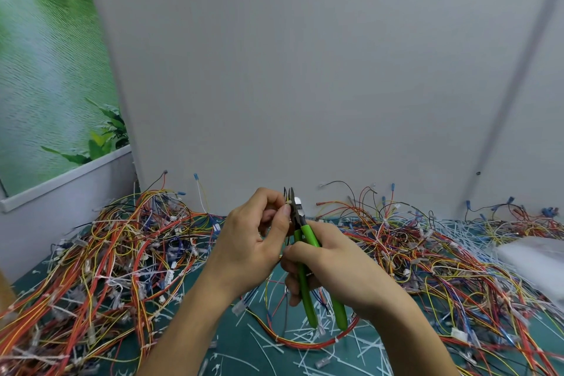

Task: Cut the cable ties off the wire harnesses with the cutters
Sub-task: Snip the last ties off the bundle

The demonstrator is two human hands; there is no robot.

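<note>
I see the cutters (pixel 307 237), green-handled with dark blades, raised above the middle of the table. My right hand (pixel 332 265) grips both handles. My left hand (pixel 253 238) pinches a thin wire harness (pixel 287 200) right against the blades; I cannot tell whether they bite a tie. Tangled harness piles sit to the left (pixel 122 247) and right (pixel 427 253), and white tie offcuts (pixel 274 342) litter the green mat (pixel 232 333). A grey wall (pixel 305 70) stands behind, with a green poster (pixel 45 70) at left.
</note>
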